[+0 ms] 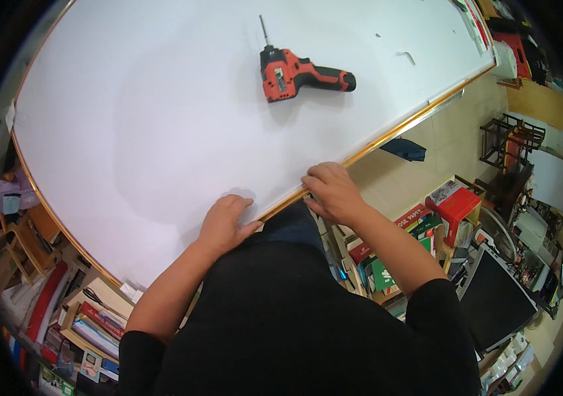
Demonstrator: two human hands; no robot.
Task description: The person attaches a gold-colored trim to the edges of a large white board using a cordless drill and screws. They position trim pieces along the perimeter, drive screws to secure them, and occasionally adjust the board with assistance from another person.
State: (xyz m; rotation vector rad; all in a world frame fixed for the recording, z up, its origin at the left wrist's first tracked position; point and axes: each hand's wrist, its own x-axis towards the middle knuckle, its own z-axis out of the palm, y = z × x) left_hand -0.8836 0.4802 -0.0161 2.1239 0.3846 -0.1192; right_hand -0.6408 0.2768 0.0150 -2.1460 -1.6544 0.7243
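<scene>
A big white board [162, 99] edged with gold trim [397, 132] spreads out in front of me. My left hand [228, 224] rests on the board by its near edge, fingers bent and thumb apart, with the thumb reaching to the trim. Farther right, my right hand [334, 191] is closed over the gold trim, fingers on top and thumb below. A red and black cordless drill [291, 74] lies on its side on the board beyond my hands, its long bit pointing away and its handle to the right.
Small scraps [405, 57] lie at the board's far right. Below its edge on the right are a red box [453, 210], stacked paper packs and a dark monitor [498, 297]. At lower left stand a file box [93, 330] and a wooden chair [30, 234].
</scene>
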